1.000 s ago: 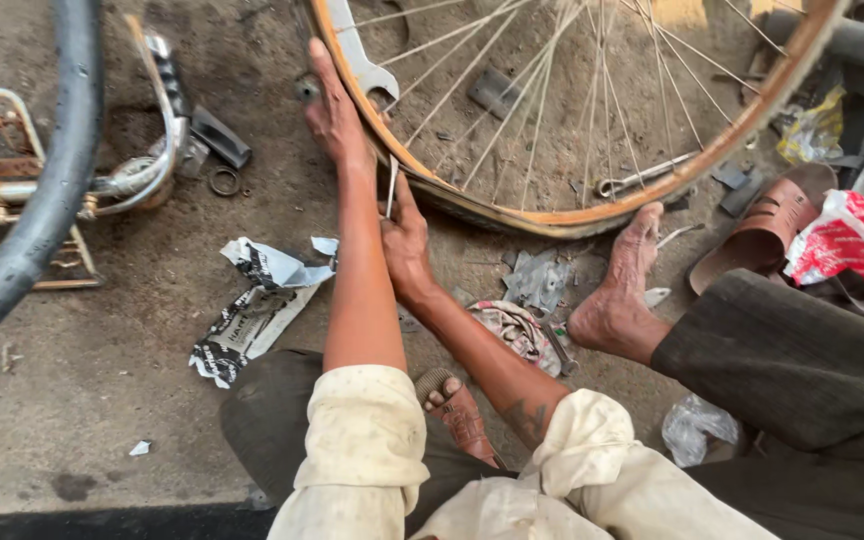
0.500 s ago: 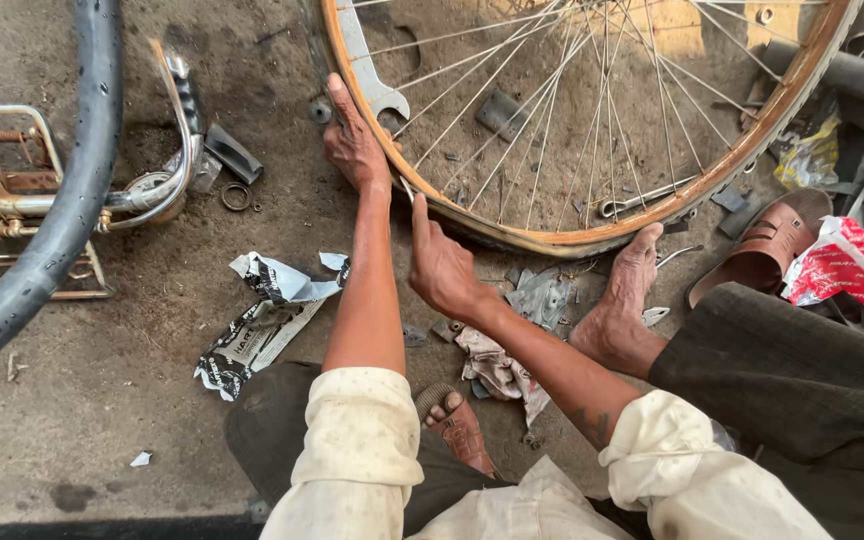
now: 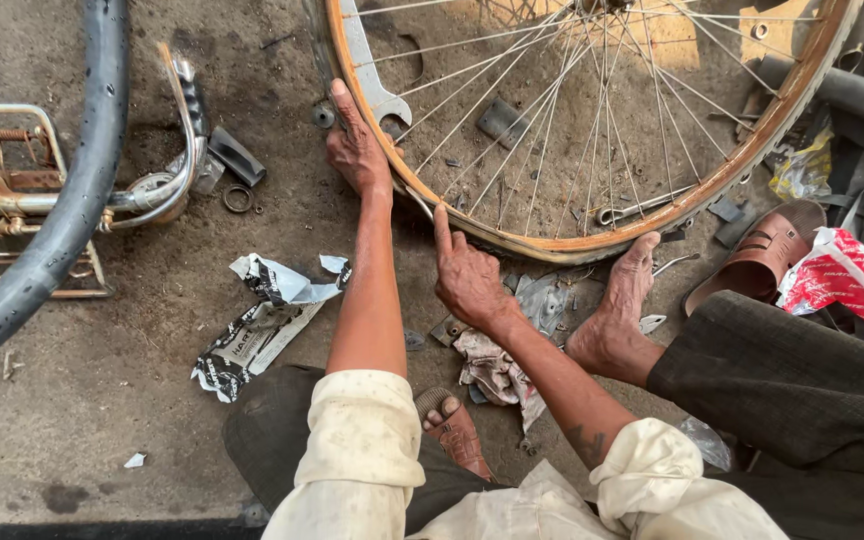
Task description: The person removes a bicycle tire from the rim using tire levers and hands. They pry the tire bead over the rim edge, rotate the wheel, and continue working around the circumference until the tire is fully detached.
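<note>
Right hand (image 3: pixel 467 275) slid lower — both hands, left hand (image 3: pixel 357 150) too, pressed flat on wheel rim (image 3: pixel 552 245).

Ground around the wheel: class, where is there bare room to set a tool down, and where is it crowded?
Bare ground lies below the torn paper, left of the left hand. Crowded: scraps and rag around the right hand, under the wheel rim.

Wheel rim (image 3: pixel 552 245) top cut off by frame edge; left hand (image 3: pixel 357 150) fingertips hidden behind rim.
</note>
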